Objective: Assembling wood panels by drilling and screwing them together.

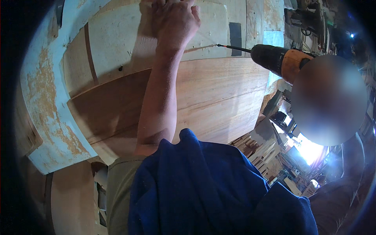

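My left hand [175, 19] is at the top, back up, on a pale wooden panel [113, 43]. Its thumb stands apart on the right, while the upper edge cuts off the fingertips. I see nothing held in it. To the right, an orange and black power drill [280, 62] is raised, its long thin bit [235, 47] pointing left over the panel. My right arm [352, 156] bends up from the lower right towards the drill's handle; a round blur covers that hand and the handle. Below the panel runs a curved brown wooden board [211, 94], under my left forearm.
At the left stands a frame piece [43, 90] with worn pale blue paint. A dark rectangular patch [235, 37] marks the panel's right part. Several wood strips [258, 156] are stacked at lower right, near a bright light [309, 150]. My blue shirt [203, 184] fills the lower middle.
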Demonstrator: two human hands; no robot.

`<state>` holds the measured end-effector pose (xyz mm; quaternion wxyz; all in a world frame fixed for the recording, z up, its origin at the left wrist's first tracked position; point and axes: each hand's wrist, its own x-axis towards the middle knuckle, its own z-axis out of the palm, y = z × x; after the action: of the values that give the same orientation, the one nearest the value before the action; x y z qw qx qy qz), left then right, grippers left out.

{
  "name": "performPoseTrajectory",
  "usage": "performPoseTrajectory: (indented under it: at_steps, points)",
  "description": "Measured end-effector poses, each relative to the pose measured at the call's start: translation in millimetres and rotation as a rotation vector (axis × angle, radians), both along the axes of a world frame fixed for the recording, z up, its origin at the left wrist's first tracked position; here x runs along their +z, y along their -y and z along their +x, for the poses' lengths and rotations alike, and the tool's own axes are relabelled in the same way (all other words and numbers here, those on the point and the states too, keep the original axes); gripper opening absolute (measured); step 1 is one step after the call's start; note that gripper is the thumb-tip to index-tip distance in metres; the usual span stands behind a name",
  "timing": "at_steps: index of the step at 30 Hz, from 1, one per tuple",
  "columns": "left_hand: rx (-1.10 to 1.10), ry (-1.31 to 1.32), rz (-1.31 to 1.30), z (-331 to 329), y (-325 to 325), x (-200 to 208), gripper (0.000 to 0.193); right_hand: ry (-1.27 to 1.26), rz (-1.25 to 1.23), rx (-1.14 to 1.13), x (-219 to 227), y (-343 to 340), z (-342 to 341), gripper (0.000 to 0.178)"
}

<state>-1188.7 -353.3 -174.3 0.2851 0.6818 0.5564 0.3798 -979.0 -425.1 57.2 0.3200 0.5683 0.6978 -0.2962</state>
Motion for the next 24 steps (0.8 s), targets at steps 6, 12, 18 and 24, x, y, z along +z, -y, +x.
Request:
performPoseTrajectory:
  at_steps: [6, 12, 18, 24]
  points:
    - [0.035, -0.288, -0.107, -6, 0, 7, 0.02, -0.071, 0.079, 0.182, -1, -3, 2, 0.019]
    - [0.021, -0.365, -0.26, -10, 1, 31, 0.022, -0.148, 0.165, 0.377, -6, -10, -9, 0.016]
    - [-0.093, -0.328, -0.278, 6, 3, -2, 0.032, -0.307, 0.123, 0.334, -19, -14, -37, 0.021]
    - [0.084, -0.082, 0.15, 42, 11, -46, 0.019, -0.382, 0.104, 0.272, -14, -13, -66, 0.026]
